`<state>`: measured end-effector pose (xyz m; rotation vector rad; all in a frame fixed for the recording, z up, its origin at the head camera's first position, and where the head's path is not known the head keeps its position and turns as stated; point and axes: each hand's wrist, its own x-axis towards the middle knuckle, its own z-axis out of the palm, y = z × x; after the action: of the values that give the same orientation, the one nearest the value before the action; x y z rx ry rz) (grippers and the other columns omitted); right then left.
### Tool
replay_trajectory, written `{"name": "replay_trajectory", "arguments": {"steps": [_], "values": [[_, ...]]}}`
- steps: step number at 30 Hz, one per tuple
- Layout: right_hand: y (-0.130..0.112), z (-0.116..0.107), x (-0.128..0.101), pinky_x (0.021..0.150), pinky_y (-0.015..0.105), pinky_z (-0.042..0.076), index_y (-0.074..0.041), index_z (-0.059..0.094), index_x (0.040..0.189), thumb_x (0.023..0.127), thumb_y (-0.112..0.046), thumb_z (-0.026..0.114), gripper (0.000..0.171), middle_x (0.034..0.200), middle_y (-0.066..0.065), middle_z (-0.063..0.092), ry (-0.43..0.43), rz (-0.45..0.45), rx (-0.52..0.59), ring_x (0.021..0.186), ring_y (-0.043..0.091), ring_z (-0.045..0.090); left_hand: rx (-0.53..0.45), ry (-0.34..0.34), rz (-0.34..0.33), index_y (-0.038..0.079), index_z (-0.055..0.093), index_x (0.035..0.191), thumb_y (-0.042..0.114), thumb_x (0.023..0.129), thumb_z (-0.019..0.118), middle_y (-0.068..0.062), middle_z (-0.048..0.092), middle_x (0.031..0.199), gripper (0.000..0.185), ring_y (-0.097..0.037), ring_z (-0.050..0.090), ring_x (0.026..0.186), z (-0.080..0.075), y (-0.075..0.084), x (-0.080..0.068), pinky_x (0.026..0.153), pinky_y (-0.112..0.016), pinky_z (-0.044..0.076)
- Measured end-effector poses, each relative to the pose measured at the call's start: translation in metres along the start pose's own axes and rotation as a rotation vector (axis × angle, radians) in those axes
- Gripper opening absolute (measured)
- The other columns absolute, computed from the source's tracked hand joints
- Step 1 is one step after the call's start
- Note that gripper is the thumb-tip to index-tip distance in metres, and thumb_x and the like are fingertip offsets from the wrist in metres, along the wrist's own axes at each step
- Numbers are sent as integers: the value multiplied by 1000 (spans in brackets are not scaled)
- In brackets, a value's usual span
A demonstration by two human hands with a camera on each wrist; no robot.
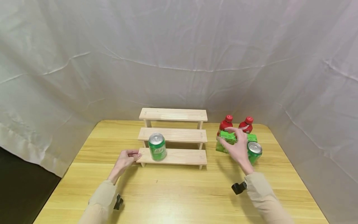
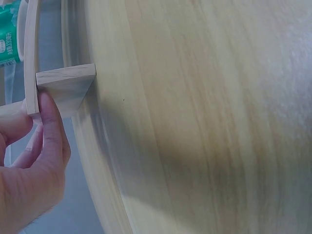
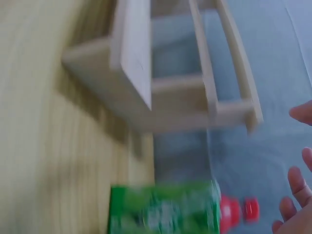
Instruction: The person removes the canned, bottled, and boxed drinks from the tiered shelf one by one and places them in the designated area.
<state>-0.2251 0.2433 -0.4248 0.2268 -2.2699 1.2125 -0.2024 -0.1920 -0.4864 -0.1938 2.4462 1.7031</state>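
A three-step wooden display stand [image 1: 184,156] stands on the table, with a green drink can [image 1: 157,147] upright on the left part of its lowest step. My left hand [image 1: 124,161] pinches the left end of that step, thumb above and fingers below the board [image 2: 31,63]. Over to the right, my right hand [image 1: 239,148] hovers above a green drink carton [image 1: 221,145], thumb and fingers spread apart. In the right wrist view these fingers [image 3: 297,183] show a gap from the carton [image 3: 163,209] and hold nothing.
Behind the carton stand two red-capped bottles [image 1: 225,124]. A second green carton [image 1: 252,137] and another green can [image 1: 254,153] are beside my right hand, partly hidden by it. A pale curtain [image 1: 179,77] hangs behind the wooden table [image 1: 173,193].
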Motion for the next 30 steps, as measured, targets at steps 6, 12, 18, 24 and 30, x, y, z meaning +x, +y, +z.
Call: {"name": "replay_trajectory", "arguments": {"steps": [6, 12, 18, 24, 30], "values": [[-32, 34, -10, 87, 35, 31, -8, 53, 113, 69, -19, 76, 52, 104, 12, 53, -200, 6, 77, 99, 25, 43, 6, -3, 5, -11, 50, 116, 12, 85, 58, -25, 60, 104, 39, -10, 59, 77, 0, -1, 0, 71, -28, 54], [-71, 57, -17, 91, 52, 39, -2, 46, 121, 71, -11, 74, 58, 113, 24, 48, -399, 24, 250, 103, 40, 44, 3, -1, -5, -10, 51, 116, 12, 84, 59, -24, 60, 105, 40, -11, 59, 76, 0, -2, 1, 73, -30, 54], [-61, 93, -19, 97, 45, 40, -9, 42, 127, 70, -27, 75, 69, 121, 15, 48, -531, 40, 301, 108, 30, 49, -7, -6, -5, -10, 51, 116, 12, 84, 59, -23, 61, 102, 40, -11, 60, 76, -1, -3, 2, 71, -27, 54], [-72, 115, -20, 100, 42, 38, -13, 41, 129, 68, -32, 76, 72, 126, 11, 48, -592, 50, 338, 114, 25, 48, -2, -8, -1, -10, 51, 116, 12, 84, 58, -23, 62, 101, 39, -10, 59, 75, -1, -2, 1, 71, -28, 54], [-90, 133, -20, 103, 44, 36, -9, 37, 130, 69, -25, 76, 74, 130, 13, 45, -662, 43, 402, 119, 28, 44, -20, -4, -4, -11, 51, 115, 10, 84, 58, -21, 62, 98, 37, -9, 59, 73, 0, -1, 1, 73, -32, 54]]}}
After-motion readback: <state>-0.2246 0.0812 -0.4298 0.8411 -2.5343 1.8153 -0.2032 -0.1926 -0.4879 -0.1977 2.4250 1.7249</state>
